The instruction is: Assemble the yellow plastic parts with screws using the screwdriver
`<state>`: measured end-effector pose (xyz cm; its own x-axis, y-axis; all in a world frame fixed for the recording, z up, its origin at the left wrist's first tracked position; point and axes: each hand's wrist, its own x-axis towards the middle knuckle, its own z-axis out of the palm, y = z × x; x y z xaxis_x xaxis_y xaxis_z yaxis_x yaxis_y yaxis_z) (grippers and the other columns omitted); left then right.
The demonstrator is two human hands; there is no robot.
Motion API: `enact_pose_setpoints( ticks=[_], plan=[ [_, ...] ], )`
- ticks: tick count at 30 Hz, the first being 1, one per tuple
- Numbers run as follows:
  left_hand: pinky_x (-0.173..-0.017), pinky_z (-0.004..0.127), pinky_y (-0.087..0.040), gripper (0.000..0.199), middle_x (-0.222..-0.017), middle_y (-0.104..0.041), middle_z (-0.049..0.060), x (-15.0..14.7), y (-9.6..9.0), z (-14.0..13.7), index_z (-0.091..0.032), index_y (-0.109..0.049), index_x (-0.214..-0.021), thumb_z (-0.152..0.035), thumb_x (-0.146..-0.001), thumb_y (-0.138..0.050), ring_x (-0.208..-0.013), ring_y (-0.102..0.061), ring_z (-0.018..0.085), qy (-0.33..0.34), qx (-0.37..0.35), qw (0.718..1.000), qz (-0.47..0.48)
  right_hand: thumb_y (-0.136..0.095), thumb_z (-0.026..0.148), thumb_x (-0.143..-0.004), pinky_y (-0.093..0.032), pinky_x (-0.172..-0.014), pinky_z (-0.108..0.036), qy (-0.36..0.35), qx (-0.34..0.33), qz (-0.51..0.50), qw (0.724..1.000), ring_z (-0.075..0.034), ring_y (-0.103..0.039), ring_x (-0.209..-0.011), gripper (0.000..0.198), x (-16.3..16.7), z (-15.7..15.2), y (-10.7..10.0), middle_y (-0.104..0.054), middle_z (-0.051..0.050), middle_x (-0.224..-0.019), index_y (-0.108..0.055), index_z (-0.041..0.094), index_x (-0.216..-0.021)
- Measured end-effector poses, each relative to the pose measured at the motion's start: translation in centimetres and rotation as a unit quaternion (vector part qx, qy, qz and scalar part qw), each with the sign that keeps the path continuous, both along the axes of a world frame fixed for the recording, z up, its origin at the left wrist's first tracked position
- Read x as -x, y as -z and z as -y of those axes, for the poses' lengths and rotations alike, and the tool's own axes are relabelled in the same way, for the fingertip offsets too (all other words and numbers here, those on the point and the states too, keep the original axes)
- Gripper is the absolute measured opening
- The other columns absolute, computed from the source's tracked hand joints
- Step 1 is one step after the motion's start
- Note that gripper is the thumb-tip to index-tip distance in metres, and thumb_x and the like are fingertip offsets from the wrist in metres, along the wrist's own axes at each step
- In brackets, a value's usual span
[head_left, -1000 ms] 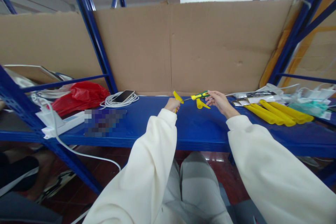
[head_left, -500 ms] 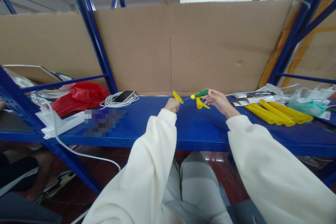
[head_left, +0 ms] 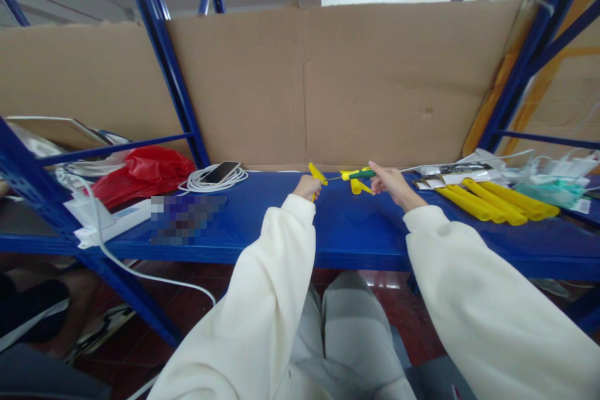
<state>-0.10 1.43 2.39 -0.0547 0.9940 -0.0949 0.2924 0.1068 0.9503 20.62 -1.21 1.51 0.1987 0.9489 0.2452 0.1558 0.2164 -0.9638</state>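
Note:
My left hand is closed around a small yellow plastic piece, whose upper part sticks out above the fingers. A screwdriver with a green and yellow handle lies level between my hands, its thin shaft reaching the yellow piece. Closed on the handle's right end are the fingers of my right hand, with the index finger along the top. Another yellow plastic part rests on the blue surface just under the screwdriver. Whether the tip sits in a screw is too small to tell.
Several yellow tubes lie on the blue shelf at right, beside plastic packets. Leftward are a coiled white cable, a phone, a red bag and a white power strip. Cardboard stands behind.
The screwdriver's handle end has dropped, so it lies more level. My right hand's fingers have shifted their grip on the handle. My left hand stays in place.

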Motion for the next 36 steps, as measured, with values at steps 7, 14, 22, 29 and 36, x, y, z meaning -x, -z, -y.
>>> enact_pose_setpoints(
  ticks=[7, 14, 22, 29, 36],
  plan=[
    [-0.045, 0.022, -0.029, 0.011, -0.048, -0.042, -0.006, 0.1, 0.0, -0.1, -0.010, -0.065, -0.093, -0.010, -0.090, -0.055, -0.042, -0.038, 0.009, -0.002, -0.002, 1.000, 0.000, -0.063, 0.052, -0.088, -0.037, -0.030, -0.018, 0.007, 0.038, 0.004, 0.999, -0.013, -0.054, -0.030, 0.042, -0.2, -0.2, 0.2, -0.056, -0.005, -0.036, -0.058, 0.017, -0.065],
    [-0.047, 0.022, -0.030, 0.008, -0.052, -0.046, -0.004, 0.1, 0.1, -0.3, -0.010, -0.064, -0.092, -0.011, -0.089, -0.056, -0.043, -0.039, 0.009, -0.009, 0.002, 1.000, -0.003, -0.062, 0.043, -0.092, -0.045, -0.036, -0.018, 0.011, 0.071, -0.016, 0.997, -0.015, -0.063, -0.039, 0.033, 0.0, 0.0, 0.1, -0.064, -0.008, -0.046, -0.061, 0.014, -0.076],
    [-0.046, 0.021, -0.029, 0.010, -0.049, -0.042, -0.006, 0.2, 0.0, 0.0, -0.011, -0.063, -0.091, -0.009, -0.090, -0.054, -0.041, -0.037, 0.008, -0.004, -0.001, 1.000, 0.008, -0.059, 0.030, -0.095, -0.053, -0.045, -0.020, 0.004, 0.047, -0.056, 0.997, -0.015, -0.068, -0.047, 0.019, 0.2, 0.2, -0.1, -0.070, -0.007, -0.056, -0.064, 0.013, -0.089],
    [-0.047, 0.023, -0.029, 0.010, -0.049, -0.042, -0.005, 0.2, 0.0, 0.0, -0.012, -0.064, -0.085, -0.008, -0.089, -0.055, -0.042, -0.037, 0.008, -0.009, -0.001, 1.000, 0.015, -0.062, 0.023, -0.093, -0.057, -0.056, -0.021, -0.057, 0.014, -0.082, 0.995, -0.014, -0.070, -0.052, 0.008, -0.2, -0.7, 0.3, -0.075, -0.008, -0.068, -0.062, 0.016, -0.088],
    [-0.045, 0.022, -0.028, 0.016, -0.049, -0.041, -0.005, 0.2, 0.0, -0.1, -0.010, -0.064, -0.093, -0.005, -0.090, -0.049, -0.042, -0.037, 0.009, -0.004, 0.000, 1.000, 0.011, -0.067, 0.029, -0.090, -0.049, -0.044, -0.017, -0.037, -0.005, -0.055, 0.998, -0.011, -0.063, -0.043, 0.018, -0.3, -0.6, 0.2, -0.071, -0.004, -0.060, -0.060, 0.016, -0.079]
  ],
)
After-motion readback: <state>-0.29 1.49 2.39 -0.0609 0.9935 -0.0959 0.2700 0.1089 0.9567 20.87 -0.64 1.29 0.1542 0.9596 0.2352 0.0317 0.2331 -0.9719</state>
